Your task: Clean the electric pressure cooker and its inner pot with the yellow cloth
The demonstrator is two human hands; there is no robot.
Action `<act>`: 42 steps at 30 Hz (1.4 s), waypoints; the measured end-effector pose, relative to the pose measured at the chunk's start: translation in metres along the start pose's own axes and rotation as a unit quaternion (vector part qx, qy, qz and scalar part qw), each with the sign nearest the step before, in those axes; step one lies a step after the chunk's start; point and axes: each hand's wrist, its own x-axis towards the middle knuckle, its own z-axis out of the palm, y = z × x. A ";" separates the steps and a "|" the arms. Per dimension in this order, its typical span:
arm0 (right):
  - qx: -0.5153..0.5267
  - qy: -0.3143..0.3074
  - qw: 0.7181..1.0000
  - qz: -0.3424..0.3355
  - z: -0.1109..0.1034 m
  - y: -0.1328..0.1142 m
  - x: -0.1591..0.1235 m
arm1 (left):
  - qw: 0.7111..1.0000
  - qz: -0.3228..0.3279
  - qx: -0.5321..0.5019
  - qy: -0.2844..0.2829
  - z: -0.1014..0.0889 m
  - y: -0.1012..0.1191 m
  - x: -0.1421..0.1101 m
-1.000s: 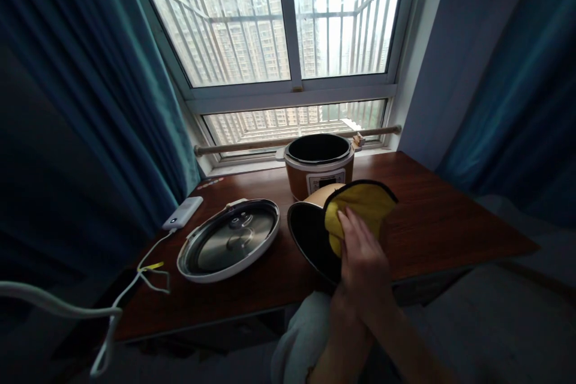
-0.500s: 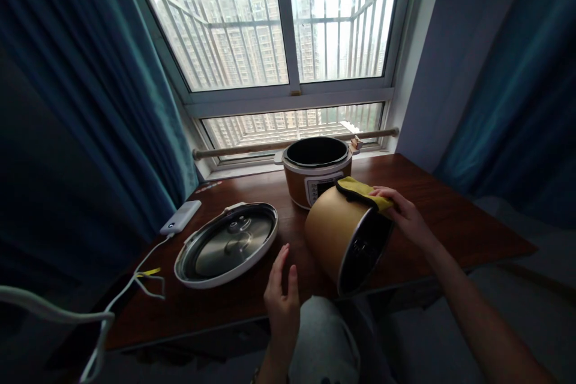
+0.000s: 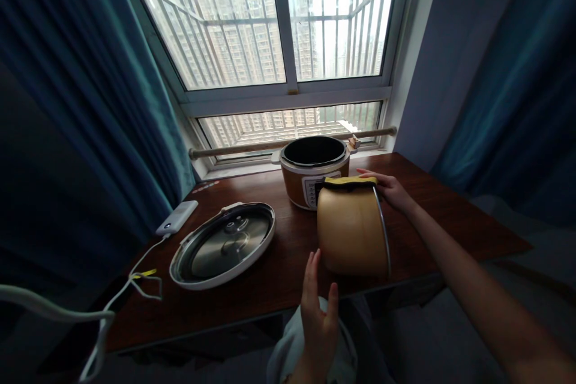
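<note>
A gold inner pot (image 3: 351, 232) lies on its side on the wooden table (image 3: 445, 222), its rim toward the right. A yellow cloth (image 3: 345, 181) lies over the pot's top. My right hand (image 3: 389, 188) rests on the cloth's right end and on the pot, fingers laid flat. My left hand (image 3: 318, 311) hovers just in front of the pot's base, fingers straight and together, holding nothing. Behind the pot stands the cooker body (image 3: 311, 169), uncovered and dark inside.
The cooker's lid (image 3: 224, 244) lies upside down to the left. A white power bank (image 3: 177, 216) with a white cable (image 3: 117, 296) sits at the table's left. Teal curtains hang on both sides of the window. My knee (image 3: 292, 348) shows under the front edge.
The pot has been turned: first its dark inside faced me, then its base, now its side. My right hand moved with the cloth from inside the pot to its top. My left hand came into view.
</note>
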 end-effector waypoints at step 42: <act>-0.035 0.243 0.954 0.169 0.048 -0.010 -0.157 | 0.901 0.234 0.360 -0.068 0.071 0.099 0.091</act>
